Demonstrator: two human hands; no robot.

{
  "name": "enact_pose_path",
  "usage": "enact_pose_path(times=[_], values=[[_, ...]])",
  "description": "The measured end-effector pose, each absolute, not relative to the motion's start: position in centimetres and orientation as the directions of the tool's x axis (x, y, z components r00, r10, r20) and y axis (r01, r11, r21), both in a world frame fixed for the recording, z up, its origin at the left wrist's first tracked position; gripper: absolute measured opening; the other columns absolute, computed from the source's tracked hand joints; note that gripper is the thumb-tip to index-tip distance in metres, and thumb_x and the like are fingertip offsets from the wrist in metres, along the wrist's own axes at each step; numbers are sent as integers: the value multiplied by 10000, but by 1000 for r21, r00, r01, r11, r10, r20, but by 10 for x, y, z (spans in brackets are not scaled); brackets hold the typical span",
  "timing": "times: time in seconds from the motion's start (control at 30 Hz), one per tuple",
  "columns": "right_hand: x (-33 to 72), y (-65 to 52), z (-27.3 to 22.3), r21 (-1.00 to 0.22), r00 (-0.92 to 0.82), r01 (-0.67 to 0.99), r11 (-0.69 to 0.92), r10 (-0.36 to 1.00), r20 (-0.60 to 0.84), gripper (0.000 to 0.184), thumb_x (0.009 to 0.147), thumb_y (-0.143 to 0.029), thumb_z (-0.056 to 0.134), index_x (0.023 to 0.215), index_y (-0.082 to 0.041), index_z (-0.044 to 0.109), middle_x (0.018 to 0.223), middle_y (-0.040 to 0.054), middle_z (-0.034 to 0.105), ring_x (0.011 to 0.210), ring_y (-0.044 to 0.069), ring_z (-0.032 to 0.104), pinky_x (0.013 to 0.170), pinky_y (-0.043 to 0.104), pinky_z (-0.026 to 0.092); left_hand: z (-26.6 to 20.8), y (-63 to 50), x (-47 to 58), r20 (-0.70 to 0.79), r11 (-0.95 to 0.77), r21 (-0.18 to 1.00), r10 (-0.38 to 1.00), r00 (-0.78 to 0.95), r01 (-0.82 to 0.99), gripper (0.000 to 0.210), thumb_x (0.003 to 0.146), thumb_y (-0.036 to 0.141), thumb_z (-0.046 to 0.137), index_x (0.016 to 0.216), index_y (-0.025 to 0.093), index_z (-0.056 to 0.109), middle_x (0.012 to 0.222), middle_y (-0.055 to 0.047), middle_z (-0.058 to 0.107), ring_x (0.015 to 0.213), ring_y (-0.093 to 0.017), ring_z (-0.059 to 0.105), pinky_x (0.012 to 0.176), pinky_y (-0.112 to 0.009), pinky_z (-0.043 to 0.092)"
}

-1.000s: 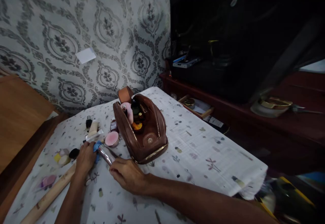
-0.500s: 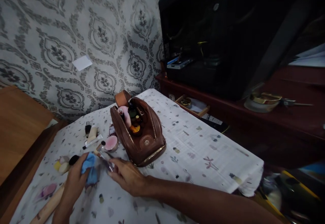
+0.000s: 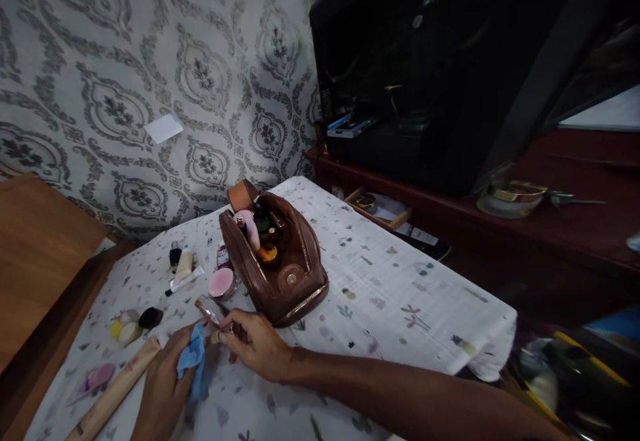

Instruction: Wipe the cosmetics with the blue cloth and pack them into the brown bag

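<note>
My left hand is closed on a light blue cloth over the printed sheet. Beside it, my right hand grips a slim, shiny clear tube, its pinkish end pointing up and left. The hands nearly meet, and blur hides whether the cloth touches the tube. Just beyond my right hand stands an open brown leather bag; a pink item and an amber-coloured round item lie inside. A round pink cosmetic jar sits left of the bag.
To the left lie a cream-coloured tube, a thin white tube, a black round lid, small sponges and a long beige roll. A large black television stands on the dark red cabinet, right.
My left hand and the cloth have moved right, towards my right hand. The tube has turned and shifted in my right hand's hold. The view has moved slightly.
</note>
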State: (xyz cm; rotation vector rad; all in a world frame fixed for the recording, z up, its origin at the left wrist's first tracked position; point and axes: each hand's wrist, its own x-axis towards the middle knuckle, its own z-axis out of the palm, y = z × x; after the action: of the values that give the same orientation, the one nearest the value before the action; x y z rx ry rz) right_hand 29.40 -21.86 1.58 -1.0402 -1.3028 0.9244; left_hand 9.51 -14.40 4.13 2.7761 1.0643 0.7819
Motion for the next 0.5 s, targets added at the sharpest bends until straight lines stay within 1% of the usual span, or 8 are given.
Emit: enact_pose_path(times=[0.07, 0.13, 0.2, 0.3, 0.33, 0.37, 0.4, 0.5], values=[[294, -219, 16, -949, 101, 69, 309, 944, 315, 120, 862, -249, 551, 930, -187, 626, 617, -41, 548, 541, 124, 556, 520, 205, 409, 37, -153, 106, 526, -805, 131, 551, 648, 578, 360, 907, 346, 444, 1137, 202, 680, 1122, -101, 728, 1051, -270, 663, 903, -398, 546], [294, -219, 17, -947, 123, 88, 310, 940, 319, 98, 837, -235, 568, 900, -188, 628, 617, -39, 542, 546, 124, 537, 519, 206, 407, 36, -162, 118, 576, -846, 33, 451, 681, 532, 339, 937, 303, 434, 1166, 193, 658, 1095, -97, 726, 1037, -250, 653, 895, -372, 530], [295, -220, 19, -954, 116, 53, 294, 947, 299, 84, 832, -229, 568, 888, -191, 617, 606, -42, 539, 542, 123, 538, 522, 206, 417, 37, -164, 124, 587, -858, -42, 394, 707, 513, 300, 947, 287, 443, 1117, 183, 667, 1021, -93, 731, 970, -239, 652, 852, -350, 520], [296, -222, 20, -962, 70, -47, 270, 961, 267, 86, 861, -254, 543, 897, -191, 589, 615, -40, 554, 535, 126, 575, 528, 211, 441, 37, -158, 119, 588, -815, -108, 409, 698, 569, 283, 951, 336, 449, 960, 185, 688, 910, -95, 729, 864, -253, 648, 784, -370, 501], [295, -222, 20, -960, 64, -71, 272, 961, 268, 99, 870, -271, 540, 905, -189, 583, 623, -39, 556, 539, 128, 588, 529, 213, 446, 36, -154, 115, 598, -795, -99, 433, 674, 599, 304, 953, 364, 442, 924, 184, 686, 888, -98, 726, 854, -264, 647, 785, -387, 497], [295, -223, 20, -957, 65, -86, 279, 960, 274, 116, 877, -290, 538, 914, -188, 579, 628, -38, 554, 542, 130, 597, 527, 214, 447, 35, -152, 111, 615, -775, -61, 467, 636, 629, 325, 954, 389, 435, 907, 182, 681, 882, -103, 724, 859, -274, 650, 796, -400, 497], [295, -223, 19, -954, 70, -93, 286, 957, 280, 134, 881, -308, 538, 924, -187, 578, 628, -40, 546, 543, 131, 601, 522, 213, 445, 33, -150, 107, 622, -757, 5, 514, 591, 653, 337, 953, 412, 433, 908, 181, 675, 888, -105, 724, 869, -277, 654, 807, -405, 502], [294, -224, 18, -949, 80, -71, 308, 950, 302, 168, 882, -334, 545, 941, -183, 591, 616, -49, 524, 545, 127, 600, 514, 204, 436, 30, -148, 100, 560, -646, 310, 717, 415, 698, 346, 932, 464, 468, 958, 180, 664, 921, -91, 727, 894, -262, 667, 796, -369, 525]])
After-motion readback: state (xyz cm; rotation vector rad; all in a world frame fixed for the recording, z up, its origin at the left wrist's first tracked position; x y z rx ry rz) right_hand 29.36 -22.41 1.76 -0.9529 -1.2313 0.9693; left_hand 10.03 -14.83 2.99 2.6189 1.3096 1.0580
